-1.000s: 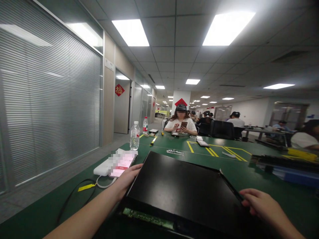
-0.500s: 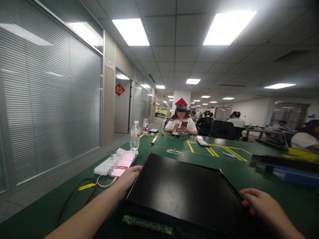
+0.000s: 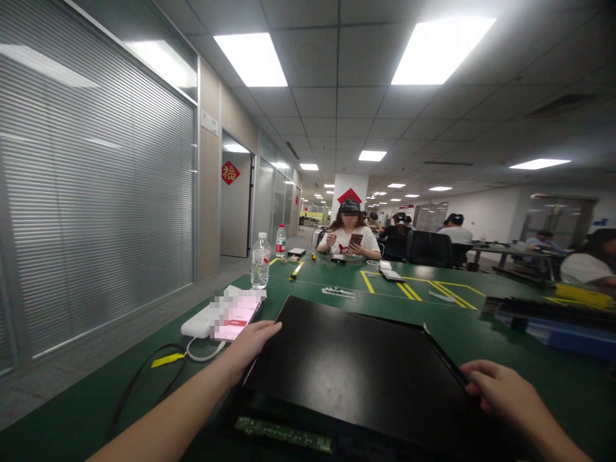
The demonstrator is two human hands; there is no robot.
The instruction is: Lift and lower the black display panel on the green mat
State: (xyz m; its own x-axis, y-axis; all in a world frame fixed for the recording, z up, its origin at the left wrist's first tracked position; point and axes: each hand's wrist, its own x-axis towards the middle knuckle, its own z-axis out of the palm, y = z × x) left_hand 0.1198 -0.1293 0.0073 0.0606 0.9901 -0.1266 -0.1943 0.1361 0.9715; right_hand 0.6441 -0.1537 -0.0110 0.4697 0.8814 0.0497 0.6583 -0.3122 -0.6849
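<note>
In front of me, low on the green table (image 3: 158,391), is a black LCD panel (image 3: 351,359). A thin dark frame strip runs along its right edge, and a green circuit board (image 3: 283,435) shows below its near edge. My left hand (image 3: 253,343) grips the panel's left edge, with its fingertips resting over the border. On the opposite side, my right hand (image 3: 495,385) pinches the right edge between thumb and bent fingers. The panel's near right corner fades into shadow, and what lies under it is hidden.
Left of the panel lie a phone (image 3: 238,317), a white power bank (image 3: 197,324) and a black cable (image 3: 139,372) with a yellow tag. A water bottle (image 3: 260,262) stands behind them. A person (image 3: 350,240) sits across the table. Dark strips (image 3: 548,312) and a blue bin (image 3: 572,337) are at right.
My left fingers have shifted slightly right, from beside the panel's left edge to over its top. My right hand has moved slightly up and left along its edge.
</note>
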